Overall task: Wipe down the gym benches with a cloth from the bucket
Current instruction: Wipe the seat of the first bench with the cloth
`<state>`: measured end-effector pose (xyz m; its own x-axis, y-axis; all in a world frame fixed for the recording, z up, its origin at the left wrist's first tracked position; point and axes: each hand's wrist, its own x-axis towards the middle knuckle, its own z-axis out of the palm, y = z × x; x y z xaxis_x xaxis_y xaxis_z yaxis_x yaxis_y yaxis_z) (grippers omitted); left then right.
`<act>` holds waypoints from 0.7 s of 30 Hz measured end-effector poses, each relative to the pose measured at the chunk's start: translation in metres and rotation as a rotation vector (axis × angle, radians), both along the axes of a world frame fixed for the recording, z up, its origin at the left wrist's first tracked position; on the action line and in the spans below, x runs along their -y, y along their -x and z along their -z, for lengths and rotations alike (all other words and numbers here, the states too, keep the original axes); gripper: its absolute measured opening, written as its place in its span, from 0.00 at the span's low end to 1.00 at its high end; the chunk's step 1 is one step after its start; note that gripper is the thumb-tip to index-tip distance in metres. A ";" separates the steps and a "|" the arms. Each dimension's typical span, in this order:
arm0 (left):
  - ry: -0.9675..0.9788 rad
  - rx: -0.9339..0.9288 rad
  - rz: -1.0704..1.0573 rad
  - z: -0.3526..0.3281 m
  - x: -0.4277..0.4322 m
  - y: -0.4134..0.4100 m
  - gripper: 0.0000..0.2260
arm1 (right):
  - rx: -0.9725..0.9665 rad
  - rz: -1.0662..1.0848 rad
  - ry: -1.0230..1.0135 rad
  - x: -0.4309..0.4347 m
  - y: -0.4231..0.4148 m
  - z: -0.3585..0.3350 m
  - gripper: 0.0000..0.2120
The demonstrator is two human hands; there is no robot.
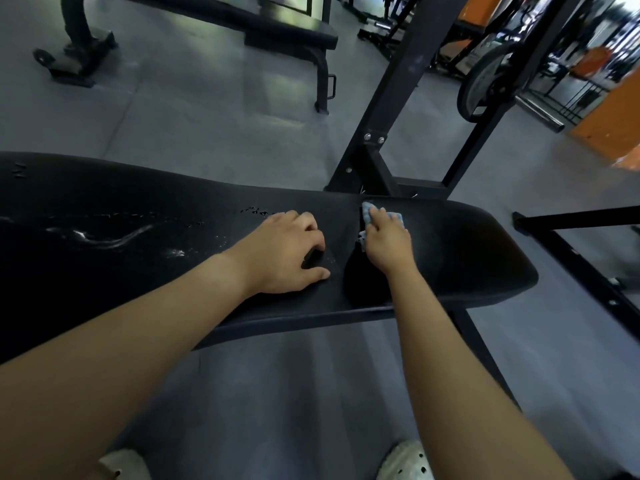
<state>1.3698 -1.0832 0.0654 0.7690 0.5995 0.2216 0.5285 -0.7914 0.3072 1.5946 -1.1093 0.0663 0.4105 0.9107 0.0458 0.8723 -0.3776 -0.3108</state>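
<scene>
A long black padded bench (467, 251) runs across the view in front of me. Wet streaks and water drops glisten on its left half. My right hand (386, 237) presses a light blue cloth (394, 216) onto the pad near the gap between the two cushions; most of the cloth is hidden under my fingers. My left hand (291, 251) rests on the pad just left of that gap, its fingers bent with the tips on the surface, holding nothing. No bucket shows in the view.
A black rack upright (391, 109) rises right behind the bench. A second black bench (291, 36) stands farther back on the grey floor. A weight plate (485, 81) on a bar hangs at the right. My white shoes (408, 462) are below.
</scene>
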 end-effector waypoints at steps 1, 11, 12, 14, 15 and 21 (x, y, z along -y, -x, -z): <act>0.001 -0.003 -0.004 0.000 -0.001 -0.001 0.23 | 0.011 -0.041 -0.021 0.001 0.013 0.002 0.19; 0.043 -0.029 -0.011 -0.009 -0.008 -0.008 0.24 | 0.040 -0.196 0.015 -0.033 0.012 0.001 0.20; 0.045 -0.027 -0.011 -0.009 -0.009 -0.007 0.24 | 0.067 -0.220 0.014 -0.035 0.017 0.002 0.20; 0.052 -0.018 -0.012 -0.007 -0.011 -0.005 0.23 | 0.062 -0.327 0.015 -0.031 0.028 0.006 0.22; 0.053 -0.015 -0.009 -0.006 -0.011 -0.005 0.23 | 0.048 -0.392 0.021 -0.027 0.029 0.008 0.23; 0.031 -0.023 -0.017 -0.005 -0.011 -0.008 0.23 | 0.072 -0.472 0.018 -0.029 -0.017 0.002 0.23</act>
